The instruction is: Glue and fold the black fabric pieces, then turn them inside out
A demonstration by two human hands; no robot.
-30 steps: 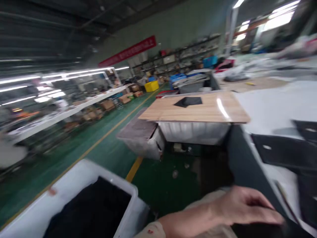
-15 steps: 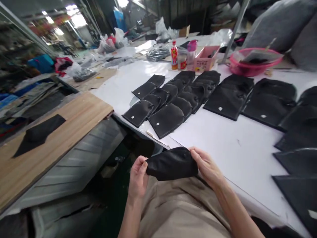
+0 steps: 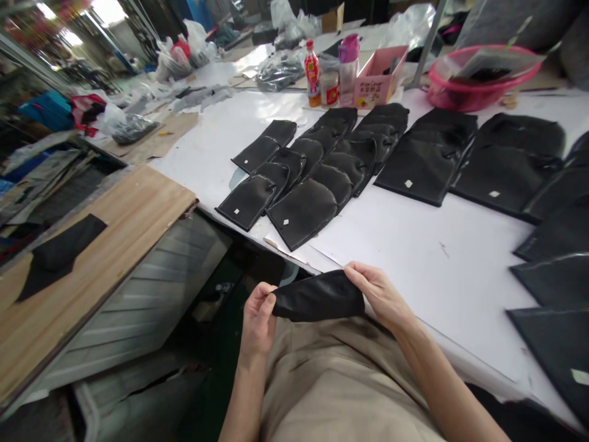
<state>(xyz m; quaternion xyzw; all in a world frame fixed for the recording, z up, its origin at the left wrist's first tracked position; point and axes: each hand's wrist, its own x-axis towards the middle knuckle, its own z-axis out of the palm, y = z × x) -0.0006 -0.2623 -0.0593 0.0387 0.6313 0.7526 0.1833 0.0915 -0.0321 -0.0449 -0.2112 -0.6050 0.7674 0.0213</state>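
A black, leather-like piece [image 3: 317, 297] is stretched between my two hands, just above my lap at the table's near edge. My left hand [image 3: 258, 316] pinches its left end between thumb and fingers. Its upper right corner is gripped by my right hand [image 3: 380, 294]. Beyond it, on the white table [image 3: 396, 245], several black flat pieces [image 3: 304, 209] with rounded tops lie in overlapping rows, some bearing small white tags. More black pieces [image 3: 552, 337] fan out along the right side. The underside of the held piece is hidden.
To the left stands a wooden board surface [image 3: 138, 209] with one black piece [image 3: 62, 255] on it, across a dark gap. At the back are a red-labelled bottle [image 3: 311, 73], a pink-capped bottle [image 3: 348, 70], a pink box [image 3: 380, 83] and a pink basin [image 3: 478, 80].
My view has tilted down and shifted slightly right. Both hands keep hold of the black piece, which now looks narrower from top to bottom.
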